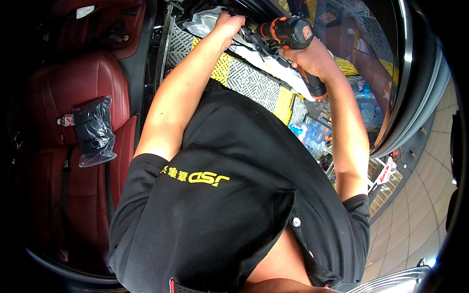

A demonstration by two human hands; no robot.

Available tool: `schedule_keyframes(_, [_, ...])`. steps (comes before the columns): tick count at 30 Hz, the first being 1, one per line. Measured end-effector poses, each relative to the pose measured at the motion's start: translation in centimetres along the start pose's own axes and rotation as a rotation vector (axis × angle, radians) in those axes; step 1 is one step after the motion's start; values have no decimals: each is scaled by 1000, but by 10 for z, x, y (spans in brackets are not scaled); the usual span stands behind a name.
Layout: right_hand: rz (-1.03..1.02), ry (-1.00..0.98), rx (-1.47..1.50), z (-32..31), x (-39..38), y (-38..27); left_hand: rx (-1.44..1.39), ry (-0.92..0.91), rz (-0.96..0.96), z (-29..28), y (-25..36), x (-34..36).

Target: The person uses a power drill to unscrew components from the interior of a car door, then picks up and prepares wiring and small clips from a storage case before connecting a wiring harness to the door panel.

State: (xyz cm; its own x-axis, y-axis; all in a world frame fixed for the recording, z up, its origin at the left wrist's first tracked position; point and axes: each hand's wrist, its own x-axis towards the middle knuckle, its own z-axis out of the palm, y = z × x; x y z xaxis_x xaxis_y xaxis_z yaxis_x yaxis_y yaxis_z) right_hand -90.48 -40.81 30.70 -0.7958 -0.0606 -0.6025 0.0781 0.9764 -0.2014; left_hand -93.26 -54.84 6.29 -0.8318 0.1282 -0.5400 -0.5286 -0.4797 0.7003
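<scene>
A black-and-orange cordless drill [287, 32] is at the upper right of centre, in the right hand [309, 57], whose fingers are wrapped round its handle; the long axis of its body runs nearly level across the view, the nose pointing left toward the left hand [227, 28] and the rounded rear end facing right; its handle slants down and rightward to the base beside the right wrist; the left hand is bent, fingers partly curled, at the silvery sheet [203, 20] along the top edge, though whether it grips anything I cannot tell; a long white panel [288, 73] slopes down to the right below the drill; beneath lies a grey-and-yellow grated floor [251, 73]; the person's black shirt [229, 146] fills the middle, bare forearms reaching up on either side; to the left, a dark red car seat [100, 80] carries a black plastic bag [95, 132], with a small bottle [65, 120] just beside the bag; blue-tinted bottles [312, 134] stand near the right forearm; pale floor tiles [420, 195] curve away at the far right.
</scene>
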Motion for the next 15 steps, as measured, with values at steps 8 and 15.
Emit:
schedule_keyframes(8, [12,-17,-9,-3,-2,-5,-12,18,12,0,2,-3])
schedule_keyframes(15, [29,-17,-2,-1,0,-2,-5,22,1,2,1,-3])
